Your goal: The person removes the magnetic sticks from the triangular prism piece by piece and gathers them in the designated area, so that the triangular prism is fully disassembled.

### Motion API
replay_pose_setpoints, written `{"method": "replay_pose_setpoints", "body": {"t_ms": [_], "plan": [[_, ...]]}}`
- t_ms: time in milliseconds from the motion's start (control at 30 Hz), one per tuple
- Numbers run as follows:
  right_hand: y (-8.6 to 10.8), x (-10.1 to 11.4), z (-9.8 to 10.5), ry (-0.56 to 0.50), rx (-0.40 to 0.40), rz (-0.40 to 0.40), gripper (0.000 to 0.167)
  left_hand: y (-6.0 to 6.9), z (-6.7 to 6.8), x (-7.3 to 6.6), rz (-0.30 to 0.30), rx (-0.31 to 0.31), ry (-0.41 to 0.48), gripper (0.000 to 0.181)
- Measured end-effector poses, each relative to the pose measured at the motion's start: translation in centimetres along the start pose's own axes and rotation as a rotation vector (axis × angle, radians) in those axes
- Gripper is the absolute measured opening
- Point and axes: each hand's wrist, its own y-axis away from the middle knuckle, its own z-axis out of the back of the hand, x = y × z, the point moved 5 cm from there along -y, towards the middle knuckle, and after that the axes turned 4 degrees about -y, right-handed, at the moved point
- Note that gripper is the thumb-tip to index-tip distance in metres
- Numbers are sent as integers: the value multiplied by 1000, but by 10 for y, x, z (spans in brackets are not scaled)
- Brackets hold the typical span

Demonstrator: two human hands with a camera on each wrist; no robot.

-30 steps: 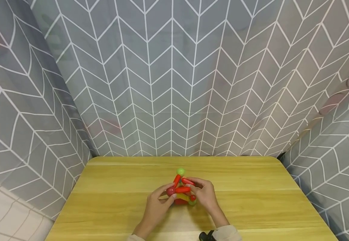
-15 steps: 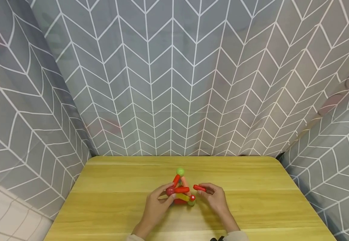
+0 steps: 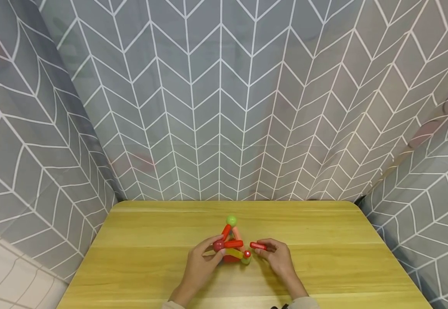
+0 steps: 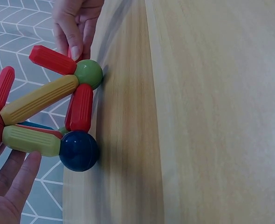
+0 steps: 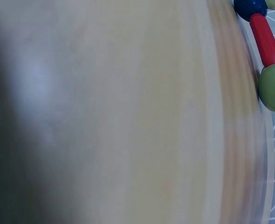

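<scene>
"On the wooden table (image 3: 150, 266), what's happening?"

"The left hand (image 3: 202, 262) pinches the dark red ball (image 3: 218, 245) of a ball-and-rod frame (image 3: 234, 253). Just right of it, the right hand (image 3: 280, 256) pinches a loose red rod (image 3: 257, 246)."

"Which step?"

"Apparently adding a rod; next calls for a steady frame and aligning the rod's tip with a ball."

A ridged yellow rod (image 4: 39, 99) is running from the dark red ball (image 3: 218, 245) to a green ball (image 3: 246, 260) at its right, while a lime rod (image 4: 31, 141) is joining the dark red ball to a blue ball (image 4: 79, 150) below. A red rod (image 3: 233, 243) is jutting rightward from it, free-ended. A bright green ball (image 3: 231, 220) is sitting beyond it; a loose red bar (image 3: 258, 246) is staying apart, to its right.
</scene>
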Motion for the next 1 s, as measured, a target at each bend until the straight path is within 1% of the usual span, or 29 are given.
{"method": "replay_pose_setpoints", "body": {"t_ms": [233,533,767,867,1000], "plan": [[-1,-1,-2,57,18,12,23,-1,1,0,0,8,3,36],[-1,-2,-4,125,31,25,24,-3,1,4,-8,21,16,35],[-3,-8,-6,96,35,5,23,-3,1,3,-6,18,-1,35],[-3,-8,-7,79,38,7,24,-3,1,3,-8,16,-3,35],[-1,-7,-7,86,49,10,25,-3,1,3,-5,17,0,35]]}}
